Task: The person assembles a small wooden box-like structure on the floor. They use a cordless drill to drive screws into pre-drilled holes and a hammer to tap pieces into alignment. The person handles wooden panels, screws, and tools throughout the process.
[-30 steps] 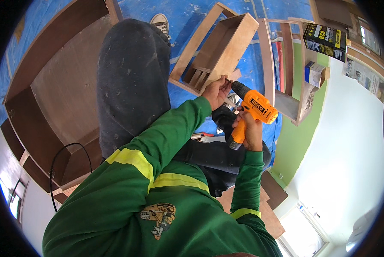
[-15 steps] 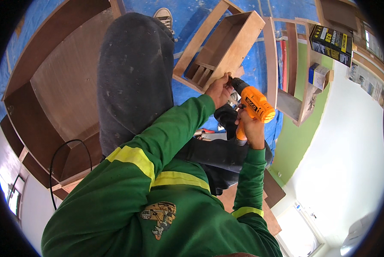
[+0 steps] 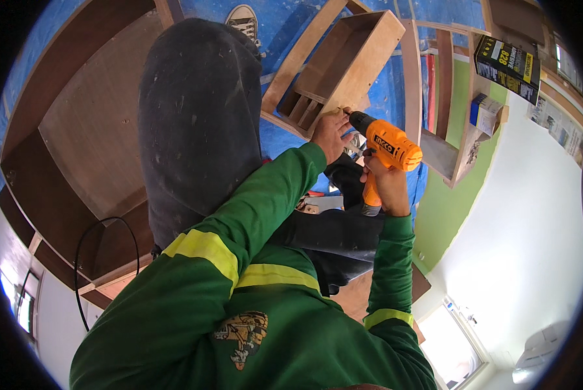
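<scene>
My right hand (image 3: 389,185) is wrapped around the handle of an orange cordless drill (image 3: 392,145). The drill's black chuck points left, and its tip meets the side panel of a wooden box (image 3: 361,73) near that panel's lower end. My left hand (image 3: 331,135) rests against the same end of the box, just left of the chuck, with its fingers stretched out. Any screw at the tip is too small to make out. Small divided slots show inside the box's near end.
A large brown cabinet carcass (image 3: 96,117) lies at the left, with a black cable (image 3: 78,260) beside it. Blue sheeting (image 3: 278,26) covers the floor. Wooden frames (image 3: 411,84) stand at the right, near a black carton (image 3: 507,68) and a small blue-and-white box (image 3: 483,114). A hand saw (image 3: 322,203) lies by my leg.
My left fingers, pinched at the drill's tip before, have opened and dropped slightly away from it. The drill has shifted a little right and up, its tip now against the wood.
</scene>
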Motion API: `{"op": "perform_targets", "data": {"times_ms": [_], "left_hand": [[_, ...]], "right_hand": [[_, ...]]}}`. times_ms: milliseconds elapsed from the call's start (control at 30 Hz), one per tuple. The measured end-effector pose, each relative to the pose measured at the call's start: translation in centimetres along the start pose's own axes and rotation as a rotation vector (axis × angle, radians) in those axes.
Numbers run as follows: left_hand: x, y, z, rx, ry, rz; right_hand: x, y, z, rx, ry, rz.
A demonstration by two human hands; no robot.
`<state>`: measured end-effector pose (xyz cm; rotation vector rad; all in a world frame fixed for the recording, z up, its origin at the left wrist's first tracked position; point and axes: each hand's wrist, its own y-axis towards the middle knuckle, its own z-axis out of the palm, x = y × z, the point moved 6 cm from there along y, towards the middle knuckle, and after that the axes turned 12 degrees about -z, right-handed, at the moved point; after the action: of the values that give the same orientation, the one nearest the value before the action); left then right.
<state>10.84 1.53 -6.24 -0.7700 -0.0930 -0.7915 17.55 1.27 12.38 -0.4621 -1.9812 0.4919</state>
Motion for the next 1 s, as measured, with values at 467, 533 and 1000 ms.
{"op": "perform_targets", "data": {"times_ms": [467, 533, 1000], "left_hand": [[0.2, 0.8, -0.8, -0.056, 0.087, -0.025], [0.1, 0.6, -0.8, -0.051, 0.093, -0.023], [0.1, 1.0, -0.7, -0.04, 0.143, -0.047]], "right_hand": [[0.5, 0.7, 0.2, 0.013, 0.016, 0.057], [0.5, 0.7, 0.3, 0.015, 0.013, 0.063], [0.1, 0.6, 0.2, 0.008, 0.036, 0.044]]}}
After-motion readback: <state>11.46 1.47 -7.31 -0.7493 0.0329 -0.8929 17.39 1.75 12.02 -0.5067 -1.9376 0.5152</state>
